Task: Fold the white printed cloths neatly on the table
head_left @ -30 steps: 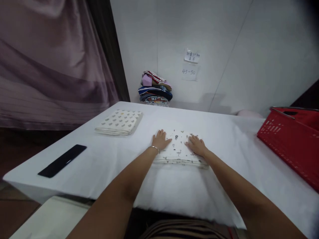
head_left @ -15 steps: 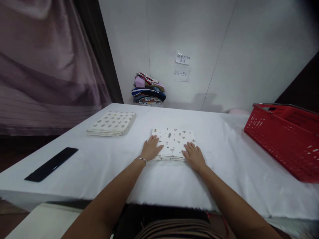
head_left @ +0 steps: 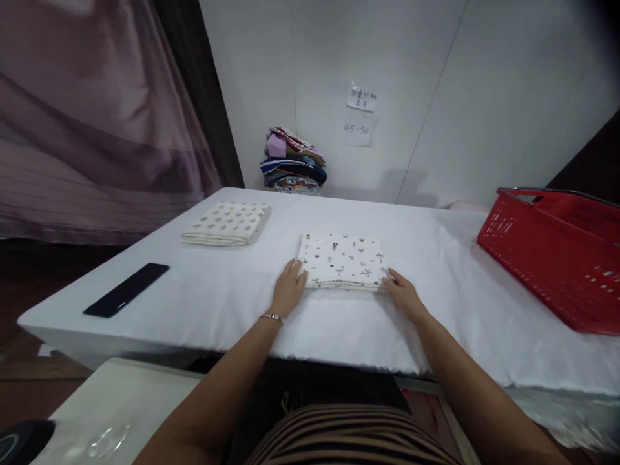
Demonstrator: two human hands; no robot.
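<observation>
A folded white cloth with small printed figures lies flat in the middle of the white-covered table. My left hand rests at its near left corner, fingers stretched out and touching the edge. At the near right corner my right hand lies with its fingers extended against the cloth's edge. A bracelet circles my left wrist.
A second folded cloth with a grey pattern lies at the back left. A black flat object sits near the left edge. A red plastic basket stands at the right. A stack of folded clothes is against the wall.
Both hands have slid off the top of the printed cloth toward me, and now sit at its near corners. The view has shifted slightly.
</observation>
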